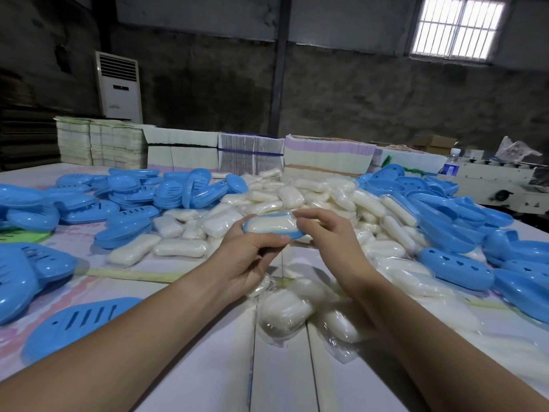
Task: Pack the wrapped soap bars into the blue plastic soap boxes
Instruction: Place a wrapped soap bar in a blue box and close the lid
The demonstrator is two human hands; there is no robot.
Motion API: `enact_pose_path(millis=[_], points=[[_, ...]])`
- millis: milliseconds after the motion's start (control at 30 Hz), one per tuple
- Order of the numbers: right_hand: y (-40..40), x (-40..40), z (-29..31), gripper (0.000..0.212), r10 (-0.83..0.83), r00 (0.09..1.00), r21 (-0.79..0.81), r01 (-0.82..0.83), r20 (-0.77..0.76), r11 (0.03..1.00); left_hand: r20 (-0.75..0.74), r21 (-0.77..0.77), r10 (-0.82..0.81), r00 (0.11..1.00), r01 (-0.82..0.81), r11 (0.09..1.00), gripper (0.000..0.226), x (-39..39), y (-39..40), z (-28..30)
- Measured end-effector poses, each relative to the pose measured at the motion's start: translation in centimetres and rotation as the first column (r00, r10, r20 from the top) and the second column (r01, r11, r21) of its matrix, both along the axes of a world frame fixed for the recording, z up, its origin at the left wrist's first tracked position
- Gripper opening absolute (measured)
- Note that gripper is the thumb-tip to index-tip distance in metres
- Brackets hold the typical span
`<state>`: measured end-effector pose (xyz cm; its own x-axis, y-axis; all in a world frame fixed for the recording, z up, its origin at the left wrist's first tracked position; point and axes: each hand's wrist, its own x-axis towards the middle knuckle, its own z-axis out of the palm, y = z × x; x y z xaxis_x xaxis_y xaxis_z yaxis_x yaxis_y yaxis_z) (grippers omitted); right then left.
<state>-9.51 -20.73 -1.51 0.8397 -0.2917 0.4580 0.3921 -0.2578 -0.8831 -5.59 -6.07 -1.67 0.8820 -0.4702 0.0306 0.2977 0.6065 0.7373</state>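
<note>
A: What did the left hand (246,257) have hold of?

B: A blue soap box half (271,233), lifted above the table (279,382) at the middle of the scene. The thumb curled over its near rim and the fingers wrapped under its left end. A wrapped soap bar (271,223) lay inside it.

A: And the right hand (329,233)?

B: It was at the box's right end, fingers bent, the fingertips pinching at the bar's wrapper and the rim there. How firmly, I could not tell.

A: Where was the rest of the soap?

B: A heap of wrapped bars (297,197) lay just beyond the hands, spreading toward the far right, and a few more bars (285,313) lay near, between the forearms.

A: The other boxes?

B: Blue halves (124,203) were piled on the left, with a slotted piece (77,322) near the left forearm, and another blue pile (463,227) on the right. Stacks of flat cartons (252,156) stood along the far edge.
</note>
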Motion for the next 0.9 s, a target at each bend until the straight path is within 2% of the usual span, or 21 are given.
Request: enact_pose_path(millis=[133, 267, 367, 467, 600, 667, 733, 800, 900], points=[[-0.2, -0.1, 0.1, 0.016, 0.005, 0.999, 0.002, -0.005, -0.036, 1.0, -0.015, 0.028, 0.039, 0.999, -0.038, 0.999, 0.069, 0.1, 0.0, 0.0], [-0.6, -0.3, 0.3, 0.017, -0.015, 1.0, -0.021, 0.015, -0.003, 1.0, 0.006, 0.064, 0.054, 0.999, -0.054, 0.997, 0.069, -0.1, 0.0, 0.0], [-1.7, -0.3, 1.0, 0.018, -0.134, 0.99, -0.035, 0.136, 0.041, 0.99, 0.058, 0.118, 0.034, 0.998, -0.041, 0.992, 0.074, -0.3, 0.1, 0.0], [-3.2, -0.1, 1.5, 0.018, -0.278, 0.958, -0.015, 0.28, 0.064, 0.96, 0.098, 0.146, 0.0, 0.995, -0.014, 0.989, 0.07, -0.3, 0.1, 0.0], [-6.1, -0.7, 1.9, 0.016, -0.427, 0.904, -0.041, 0.428, 0.029, 0.903, 0.166, 0.181, -0.022, 0.986, -0.009, 0.984, 0.085, -0.1, 0.0, -0.3], [-8.3, -1.6, 2.2, 0.014, -0.52, 0.854, -0.135, 0.516, 0.007, 0.846, 0.183, 0.197, -0.032, 0.983, -0.005, 0.98, 0.09, 0.2, 0.0, -0.4], [-11.2, -2.9, 2.4, 0.016, -0.642, 0.766, -0.292, 0.614, -0.003, 0.733, 0.199, 0.212, -0.044, 0.979, 0.001, 0.977, 0.091, 0.5, 0.0, -0.6], [-14.5, -4.6, 2.3, 0.025, -0.757, 0.652, -0.48, 0.654, -0.035, 0.585, 0.22, 0.232, -0.055, 0.974, 0.003, 0.973, 0.091, 0.6, -0.2, -0.8], [-19.1, -7.5, 1.7, 0.043, -0.899, 0.415, -0.731, 0.568, -0.141, 0.378, 0.271, 0.272, -0.067, 0.96, -0.01, 0.962, 0.087, 0.6, -0.4, -0.9]])
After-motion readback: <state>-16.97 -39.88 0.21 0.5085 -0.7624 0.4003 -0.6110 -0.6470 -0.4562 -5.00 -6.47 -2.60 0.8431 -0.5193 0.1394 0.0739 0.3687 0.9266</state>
